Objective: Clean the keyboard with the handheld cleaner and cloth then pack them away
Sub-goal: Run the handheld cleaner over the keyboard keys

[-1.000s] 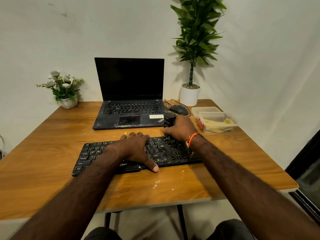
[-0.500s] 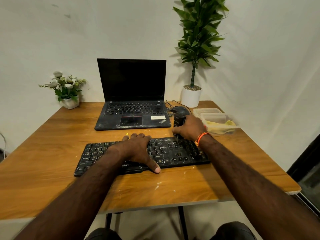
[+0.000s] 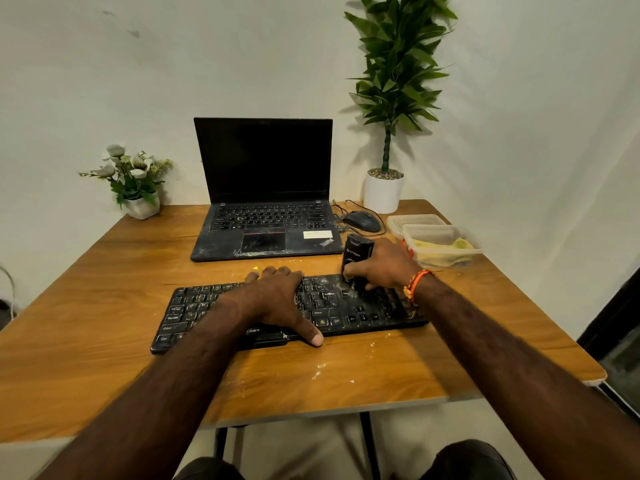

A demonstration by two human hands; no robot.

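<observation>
A: Keyboard, the long black plastic one with dusty keys, lies on the brown wooden table in front of the black open laptop. What changed?

B: Little. A second ago my right hand had the small black upright handheld cleaner nearer the keyboard's far edge, a bit further left along it. Now it stands on the keys between the main block and the right-hand cluster. My left hand has not moved.

A: Meaning?

B: I judge the vacuum pass is working rightward. White specks show on the keys and on the table edge, so this stage isn't done. The yellow cloth lies in the clear plastic tub just right of my hand, unused; wiping and packing remain.

A: Hand pose, quick.

B: Right: fingers curled round the cleaner's body, thumb on its near side, nozzle end down on the keys, wrist with the orange thread bracelet low over the right keys. Left: palm down on the middle of the keyboard, fingers straight and close together reaching past the far edge, thumb spread out to the near edge, pressing it steady.

A: Next?

B: Probably the number-pad end.
</observation>
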